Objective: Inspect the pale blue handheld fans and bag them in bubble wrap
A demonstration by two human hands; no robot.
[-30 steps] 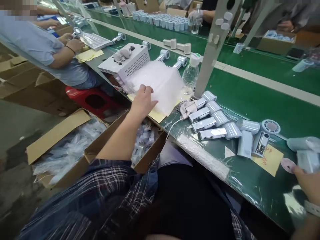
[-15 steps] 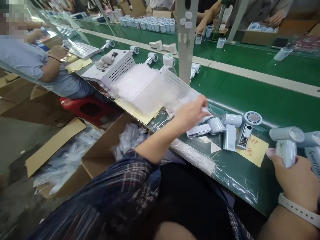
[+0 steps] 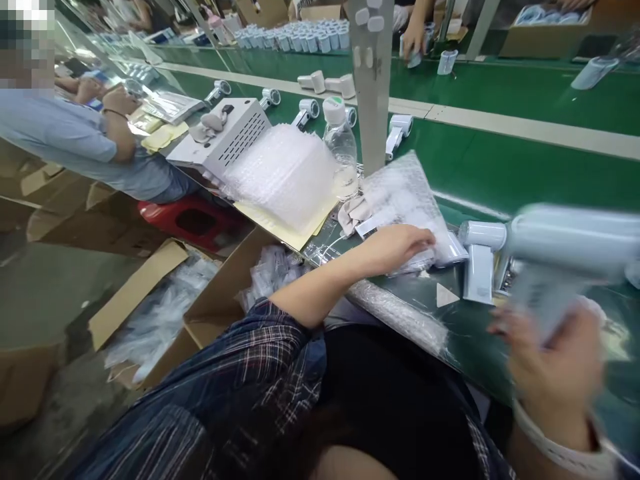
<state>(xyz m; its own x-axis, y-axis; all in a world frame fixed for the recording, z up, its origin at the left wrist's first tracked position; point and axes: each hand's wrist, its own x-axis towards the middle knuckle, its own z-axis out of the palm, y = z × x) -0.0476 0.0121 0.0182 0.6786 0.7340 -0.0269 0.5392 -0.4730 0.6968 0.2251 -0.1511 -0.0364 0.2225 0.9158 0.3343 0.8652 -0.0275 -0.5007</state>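
My left hand (image 3: 407, 247) pinches a clear bubble-wrap bag (image 3: 407, 193) that lies over some of the light blue handheld fans at the bench edge. In my right hand (image 3: 555, 360) is a light blue fan (image 3: 575, 243), raised above the bench and blurred by motion. Between the hands, another light blue fan (image 3: 480, 267) lies on the green surface. A stack of bubble-wrap bags (image 3: 285, 173) rests on yellow paper, left of a clear bottle (image 3: 344, 150).
A metal post (image 3: 371, 87) stands behind the bottle. Below left, an open carton (image 3: 200, 320) holds wrapped items. A person in light blue (image 3: 65, 140) sits at the left. Across the green belt (image 3: 525, 180), a person's hand (image 3: 414, 37) handles a part.
My left hand has brought a bubble-wrap bag off the stack and over the nearby fans. My right hand has lifted its fan and moved it left, towards me.
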